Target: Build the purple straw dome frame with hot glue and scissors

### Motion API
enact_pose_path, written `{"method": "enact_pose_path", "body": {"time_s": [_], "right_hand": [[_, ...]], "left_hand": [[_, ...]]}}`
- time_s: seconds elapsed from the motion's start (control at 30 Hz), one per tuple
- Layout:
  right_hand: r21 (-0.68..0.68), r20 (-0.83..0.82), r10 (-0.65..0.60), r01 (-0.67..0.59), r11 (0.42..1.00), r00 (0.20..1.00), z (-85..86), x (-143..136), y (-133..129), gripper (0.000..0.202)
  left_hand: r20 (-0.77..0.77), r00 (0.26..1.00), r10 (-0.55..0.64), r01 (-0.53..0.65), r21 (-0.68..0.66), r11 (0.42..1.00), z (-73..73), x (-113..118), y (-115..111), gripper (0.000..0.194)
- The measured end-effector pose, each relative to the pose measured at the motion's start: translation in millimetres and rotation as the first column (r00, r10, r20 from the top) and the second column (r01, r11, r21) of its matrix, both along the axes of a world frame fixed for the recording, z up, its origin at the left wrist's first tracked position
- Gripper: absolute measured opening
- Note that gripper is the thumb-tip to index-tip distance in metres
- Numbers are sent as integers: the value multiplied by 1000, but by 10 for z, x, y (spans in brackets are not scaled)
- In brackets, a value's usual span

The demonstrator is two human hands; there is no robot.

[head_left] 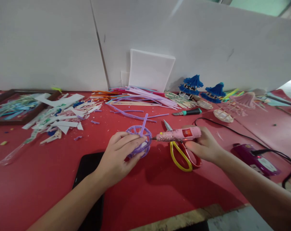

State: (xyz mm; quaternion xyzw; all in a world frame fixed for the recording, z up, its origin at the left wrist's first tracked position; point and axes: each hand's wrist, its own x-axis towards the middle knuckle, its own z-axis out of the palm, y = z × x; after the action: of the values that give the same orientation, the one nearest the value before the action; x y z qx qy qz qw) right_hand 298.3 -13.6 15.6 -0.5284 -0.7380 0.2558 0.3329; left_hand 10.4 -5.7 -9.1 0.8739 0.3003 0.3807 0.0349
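Note:
My left hand (122, 152) is closed around a small round frame of purple pipe cleaners (147, 133), with one purple stem sticking up from it. Much of the frame's near side is hidden by my fingers. In my right hand (204, 144) is a pink hot glue gun (176, 134), lying level and pointing left. Its nozzle is at the right rim of the purple frame; whether it touches I cannot tell. Beneath the glue gun lie scissors (181, 157) with yellow and red handles.
A black phone (90, 166) lies by my left forearm. White scraps (61, 118) and a brown frame (22, 122) are at left. Pipe cleaners (150, 96), a utility knife (190, 112) and small blue-roofed models (192, 85) line the back. A purple power strip (256, 160) with a black cord sits right.

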Motion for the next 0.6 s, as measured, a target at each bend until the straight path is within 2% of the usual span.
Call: {"method": "enact_pose_path", "body": {"time_s": [0.3, 0.5, 0.57, 0.6], "right_hand": [[69, 55, 67, -71, 995, 996, 27, -24, 31, 9], [185, 106, -40, 20, 982, 994, 23, -41, 35, 10], [206, 140, -46, 17, 978, 989, 0, 33, 30, 5], [214, 164, -52, 16, 977, 985, -24, 99, 28, 9]], "left_hand": [[5, 1000, 7, -7, 1, 1000, 11, 5, -1, 26], [-1, 1000, 4, -4, -15, 1000, -9, -6, 3, 29], [-6, 1000, -7, 7, -12, 1000, -9, -11, 3, 30], [-5, 1000, -11, 11, -10, 1000, -7, -12, 2, 31]]}}
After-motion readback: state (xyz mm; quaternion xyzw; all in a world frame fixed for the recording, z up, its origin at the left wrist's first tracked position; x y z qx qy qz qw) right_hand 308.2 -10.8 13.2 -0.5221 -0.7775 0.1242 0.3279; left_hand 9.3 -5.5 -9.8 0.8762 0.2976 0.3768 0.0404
